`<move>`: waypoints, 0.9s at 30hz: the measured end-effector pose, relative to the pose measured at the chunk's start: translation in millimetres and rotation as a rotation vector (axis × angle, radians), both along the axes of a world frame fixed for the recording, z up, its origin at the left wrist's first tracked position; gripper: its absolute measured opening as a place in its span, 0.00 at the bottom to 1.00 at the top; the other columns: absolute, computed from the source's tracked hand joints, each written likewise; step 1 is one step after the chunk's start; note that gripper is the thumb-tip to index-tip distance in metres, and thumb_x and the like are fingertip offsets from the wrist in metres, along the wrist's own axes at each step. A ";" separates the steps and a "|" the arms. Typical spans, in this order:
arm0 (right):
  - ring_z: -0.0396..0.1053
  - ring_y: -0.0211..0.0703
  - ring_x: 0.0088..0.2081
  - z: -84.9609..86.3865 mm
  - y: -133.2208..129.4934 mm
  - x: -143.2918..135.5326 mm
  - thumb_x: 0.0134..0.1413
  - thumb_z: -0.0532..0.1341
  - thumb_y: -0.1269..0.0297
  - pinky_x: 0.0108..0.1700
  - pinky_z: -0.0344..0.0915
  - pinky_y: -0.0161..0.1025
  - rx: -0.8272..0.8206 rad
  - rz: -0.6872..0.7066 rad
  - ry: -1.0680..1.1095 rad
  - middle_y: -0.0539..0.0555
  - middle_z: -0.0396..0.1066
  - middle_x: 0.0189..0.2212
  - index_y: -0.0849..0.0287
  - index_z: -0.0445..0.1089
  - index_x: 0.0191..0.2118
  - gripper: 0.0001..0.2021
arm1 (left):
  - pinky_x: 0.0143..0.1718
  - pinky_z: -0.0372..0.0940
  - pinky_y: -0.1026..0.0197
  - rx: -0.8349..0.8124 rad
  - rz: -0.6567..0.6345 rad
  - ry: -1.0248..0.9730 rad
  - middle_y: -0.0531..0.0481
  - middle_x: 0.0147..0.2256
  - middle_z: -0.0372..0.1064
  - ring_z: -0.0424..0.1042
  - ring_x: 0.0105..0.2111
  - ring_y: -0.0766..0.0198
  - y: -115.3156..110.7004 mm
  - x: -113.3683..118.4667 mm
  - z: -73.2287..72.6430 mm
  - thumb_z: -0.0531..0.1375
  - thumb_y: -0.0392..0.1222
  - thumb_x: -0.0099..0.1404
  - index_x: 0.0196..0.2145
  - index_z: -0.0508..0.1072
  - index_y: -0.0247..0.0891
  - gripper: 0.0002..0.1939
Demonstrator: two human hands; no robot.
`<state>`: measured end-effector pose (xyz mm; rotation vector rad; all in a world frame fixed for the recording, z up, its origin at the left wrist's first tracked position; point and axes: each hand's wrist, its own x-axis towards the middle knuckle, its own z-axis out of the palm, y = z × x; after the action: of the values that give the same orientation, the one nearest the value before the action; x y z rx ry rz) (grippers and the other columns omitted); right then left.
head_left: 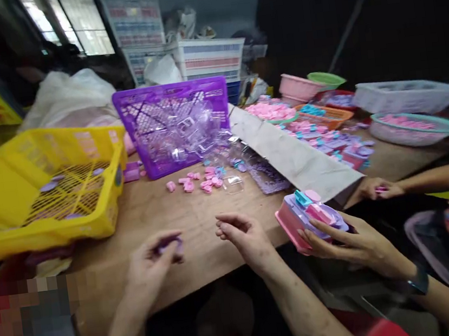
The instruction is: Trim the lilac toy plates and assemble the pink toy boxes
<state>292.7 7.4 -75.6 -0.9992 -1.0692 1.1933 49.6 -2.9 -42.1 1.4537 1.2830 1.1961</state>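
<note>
My left hand (pixel 152 264) is closed around a small purple plastic piece (pixel 172 246) above the wooden table (pixel 148 213). To its right, my right hand (pixel 247 239) has its fingers curled in against the thumb; whatever it holds, if anything, is hidden. Small pink plastic parts (pixel 210 183) lie in a loose group beyond both hands. Beside them is a clear plastic piece (pixel 233 184). A co-worker's hand (pixel 356 244) at the right holds a pink and purple plastic toy case (pixel 312 214) with a blue part on it, close to my right forearm.
A yellow basket (pixel 111 214) with a few purple pieces stands at the left. A tilted purple basket (pixel 130 130) spills clear plastic parts. A grey cardboard strip (pixel 288 154) separates heaped parts at the right. Another person's hand (pixel 378 190) is farther right.
</note>
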 end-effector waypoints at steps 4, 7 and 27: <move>0.85 0.53 0.46 -7.0 -8.0 -12.5 0.48 0.82 0.47 0.53 0.81 0.47 -0.106 0.120 0.134 0.58 0.85 0.45 0.54 0.85 0.47 0.24 | 0.48 0.83 0.53 -0.099 -0.061 -0.193 0.40 0.52 0.82 0.85 0.47 0.52 -1.2 33.2 -42.4 0.77 0.52 0.56 0.55 0.83 0.38 0.31; 0.85 0.53 0.48 -7.2 -12.8 -19.7 0.47 0.84 0.50 0.54 0.80 0.46 -0.130 0.159 0.148 0.57 0.85 0.46 0.52 0.86 0.47 0.23 | 0.55 0.81 0.50 -0.085 -0.118 -0.199 0.38 0.59 0.78 0.82 0.56 0.49 -5.1 35.1 -43.7 0.75 0.50 0.61 0.58 0.82 0.38 0.28; 0.81 0.54 0.47 -20.6 -1.4 -17.1 0.53 0.79 0.52 0.52 0.79 0.49 -0.032 0.047 -0.217 0.57 0.83 0.45 0.52 0.87 0.36 0.11 | 0.50 0.79 0.56 0.043 -0.061 0.005 0.44 0.48 0.83 0.82 0.48 0.54 10.8 40.6 -64.4 0.63 0.42 0.71 0.48 0.86 0.41 0.13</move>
<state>275.5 6.0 -96.2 -1.1533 -1.2528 1.1618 90.3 7.9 -106.6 1.5171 1.2148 1.1869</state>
